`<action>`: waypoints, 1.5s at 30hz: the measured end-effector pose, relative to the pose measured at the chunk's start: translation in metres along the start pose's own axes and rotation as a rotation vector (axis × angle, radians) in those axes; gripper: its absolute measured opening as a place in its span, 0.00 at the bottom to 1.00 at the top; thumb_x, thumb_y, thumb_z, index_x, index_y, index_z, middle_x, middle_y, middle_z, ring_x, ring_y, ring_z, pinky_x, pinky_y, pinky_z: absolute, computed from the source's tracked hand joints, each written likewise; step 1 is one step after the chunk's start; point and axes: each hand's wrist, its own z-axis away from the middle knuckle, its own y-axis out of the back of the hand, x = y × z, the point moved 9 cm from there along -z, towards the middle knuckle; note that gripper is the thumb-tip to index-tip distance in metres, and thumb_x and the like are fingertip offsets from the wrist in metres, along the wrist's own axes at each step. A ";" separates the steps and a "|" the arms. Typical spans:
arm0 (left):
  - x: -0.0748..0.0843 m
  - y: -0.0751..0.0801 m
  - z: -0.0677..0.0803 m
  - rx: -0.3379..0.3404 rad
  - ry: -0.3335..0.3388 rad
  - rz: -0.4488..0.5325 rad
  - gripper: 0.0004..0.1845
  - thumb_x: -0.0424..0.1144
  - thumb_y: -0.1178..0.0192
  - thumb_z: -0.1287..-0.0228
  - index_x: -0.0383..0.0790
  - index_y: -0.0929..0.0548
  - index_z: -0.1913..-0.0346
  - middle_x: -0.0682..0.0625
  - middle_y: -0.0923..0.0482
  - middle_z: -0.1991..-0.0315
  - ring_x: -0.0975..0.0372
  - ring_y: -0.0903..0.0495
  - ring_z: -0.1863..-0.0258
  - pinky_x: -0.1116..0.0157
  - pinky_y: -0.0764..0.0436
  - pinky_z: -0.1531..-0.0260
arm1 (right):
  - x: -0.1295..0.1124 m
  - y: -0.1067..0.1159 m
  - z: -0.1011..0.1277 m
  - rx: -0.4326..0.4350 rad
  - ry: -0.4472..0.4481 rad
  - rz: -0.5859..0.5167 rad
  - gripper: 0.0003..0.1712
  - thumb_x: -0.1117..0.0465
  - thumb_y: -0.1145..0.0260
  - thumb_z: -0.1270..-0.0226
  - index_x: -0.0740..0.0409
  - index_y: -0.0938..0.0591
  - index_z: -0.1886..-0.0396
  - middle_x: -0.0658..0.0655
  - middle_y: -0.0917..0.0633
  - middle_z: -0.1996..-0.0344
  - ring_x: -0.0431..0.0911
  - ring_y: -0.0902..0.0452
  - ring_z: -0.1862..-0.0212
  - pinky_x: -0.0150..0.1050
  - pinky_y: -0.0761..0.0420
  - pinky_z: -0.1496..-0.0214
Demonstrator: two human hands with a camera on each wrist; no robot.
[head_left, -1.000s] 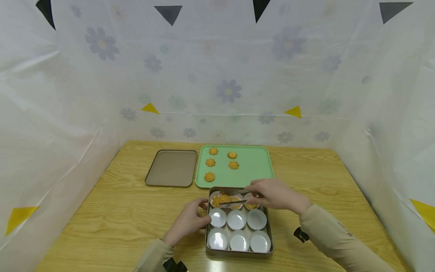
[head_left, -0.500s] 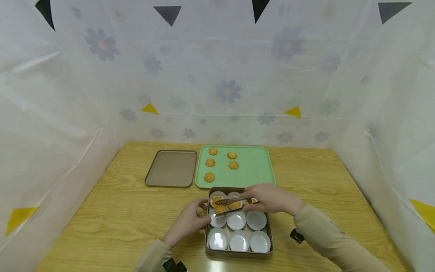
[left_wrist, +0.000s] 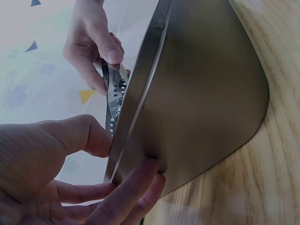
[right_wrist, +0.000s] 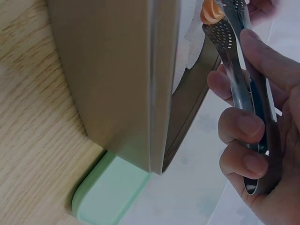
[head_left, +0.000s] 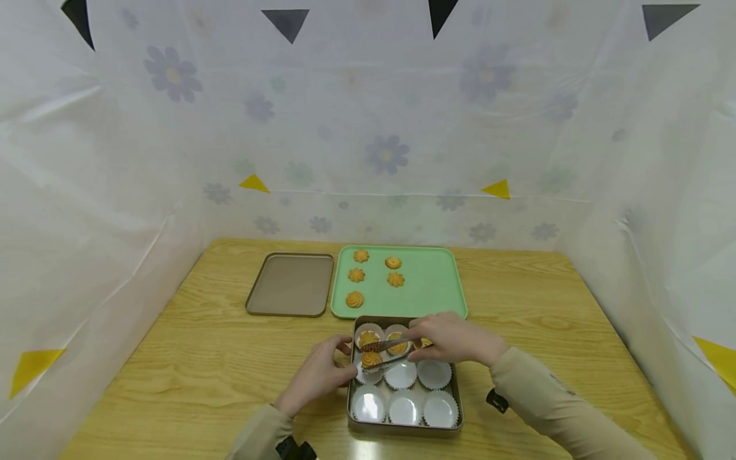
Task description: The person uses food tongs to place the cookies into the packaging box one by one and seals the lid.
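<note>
While the metal tin (head_left: 402,383) sits at the near edge of the wooden table (head_left: 190,358), its left wall is gripped by the left hand (head_left: 319,374), the thumb being hooked over the rim and the fingers curled against the outer wall, as is shown by the left wrist view. White paper cups (head_left: 405,409) are held in the tin in three rows; those of the near row and two of the middle row are seen unfilled. A pair of perforated metal tongs (head_left: 386,352) is held by the right hand (head_left: 454,338), whose fingers are curled round the handles and press them together. A swirled cookie (head_left: 371,359) is pinched between the tong tips, over the left cup of the middle row; whether the cup is touched cannot be told. Cookies are seen in the cups of the far row. Just beyond the tin, a green tray (head_left: 431,281) is set near the far edge, five cookies (head_left: 354,299) being carried on its left half. A flat metal lid (head_left: 291,292) lies just beside the tray on its left.
</note>
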 end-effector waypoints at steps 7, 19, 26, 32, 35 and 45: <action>0.000 0.000 0.000 0.001 -0.001 -0.017 0.35 0.33 0.34 0.46 0.23 0.29 0.34 0.37 0.19 0.52 0.55 0.15 0.63 0.68 0.14 0.69 | -0.002 -0.001 -0.002 -0.006 0.003 0.026 0.16 0.48 0.32 0.33 0.49 0.14 0.51 0.42 0.16 0.66 0.31 0.24 0.68 0.27 0.27 0.69; 0.002 0.001 0.000 0.008 -0.008 -0.021 0.35 0.33 0.33 0.46 0.24 0.29 0.34 0.37 0.19 0.53 0.56 0.16 0.63 0.67 0.13 0.68 | -0.005 -0.004 -0.006 -0.001 0.010 0.063 0.14 0.47 0.31 0.35 0.48 0.15 0.55 0.42 0.18 0.68 0.29 0.31 0.73 0.25 0.34 0.76; 0.003 0.001 0.000 0.011 -0.006 -0.015 0.35 0.32 0.33 0.47 0.24 0.29 0.35 0.37 0.19 0.53 0.55 0.16 0.64 0.67 0.13 0.68 | -0.008 -0.002 -0.007 0.009 0.017 0.080 0.15 0.48 0.30 0.35 0.49 0.15 0.54 0.45 0.16 0.66 0.30 0.32 0.75 0.24 0.35 0.78; 0.003 0.001 0.001 0.011 -0.007 -0.009 0.35 0.32 0.33 0.47 0.24 0.29 0.34 0.37 0.19 0.53 0.56 0.16 0.64 0.66 0.14 0.68 | -0.007 -0.003 -0.008 0.004 0.001 0.090 0.18 0.48 0.29 0.37 0.50 0.15 0.50 0.46 0.14 0.65 0.32 0.24 0.71 0.25 0.31 0.75; 0.003 0.001 0.001 0.008 -0.005 -0.005 0.35 0.33 0.32 0.46 0.24 0.29 0.34 0.37 0.19 0.53 0.56 0.16 0.64 0.67 0.14 0.69 | -0.006 -0.004 -0.008 -0.003 -0.012 0.077 0.20 0.48 0.29 0.37 0.50 0.15 0.48 0.47 0.13 0.63 0.33 0.22 0.69 0.25 0.30 0.74; 0.001 0.000 0.000 0.002 -0.005 -0.007 0.35 0.34 0.32 0.45 0.24 0.29 0.34 0.36 0.19 0.52 0.57 0.16 0.64 0.67 0.14 0.68 | 0.002 0.000 0.000 0.004 -0.032 -0.050 0.24 0.46 0.32 0.34 0.49 0.16 0.41 0.44 0.15 0.64 0.35 0.22 0.64 0.27 0.27 0.67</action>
